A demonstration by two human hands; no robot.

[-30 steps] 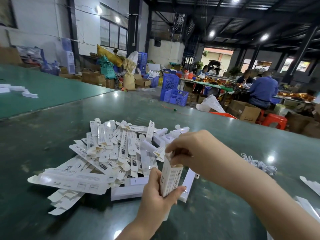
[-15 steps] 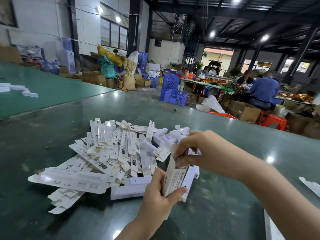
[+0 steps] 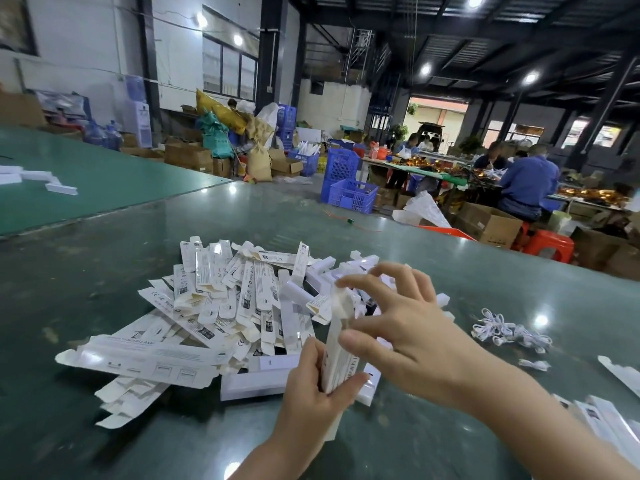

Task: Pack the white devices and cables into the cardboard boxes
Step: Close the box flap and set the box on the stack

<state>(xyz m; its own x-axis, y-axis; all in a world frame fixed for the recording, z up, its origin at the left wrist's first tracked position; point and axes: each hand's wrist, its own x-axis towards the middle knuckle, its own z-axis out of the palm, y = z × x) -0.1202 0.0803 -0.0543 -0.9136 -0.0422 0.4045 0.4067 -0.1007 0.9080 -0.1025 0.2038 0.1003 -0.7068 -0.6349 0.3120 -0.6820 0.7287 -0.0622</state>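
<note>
The green counter (image 3: 433,258) stretches broad and glossy under both hands. Just left of the left hand and beyond it lies a sprawling heap of flat boxes (image 3: 221,306): long, narrow, white cardboard sleeves with grey print and small black labels, tabs splayed, lying crisscross on one another. Immediately left of the left hand, at the heap's near edge, lie white devices (image 3: 256,382), slim smooth bars touching the counter. To the right of the right hand, well apart from it, sits a tangle of white cables (image 3: 509,330).

The box (image 3: 337,344) in work stands nearly upright between the hands, a slender white carton with dark lettering down its side and its top end slightly blurred. The left hand (image 3: 311,386) grips its lower part, thumb on the near face and fingers wrapped behind. The right hand (image 3: 398,323) is at its upper part: the thumb presses the box's side while the forefinger touches the top end, and the other fingers are spread and straight above, clasping nothing.

Half a second ago the right hand's fingers were curled down over the box's top, pinching there; now they have lifted and fanned out. The box stands a little more upright than before, and the left hand's grip is unchanged.
</note>
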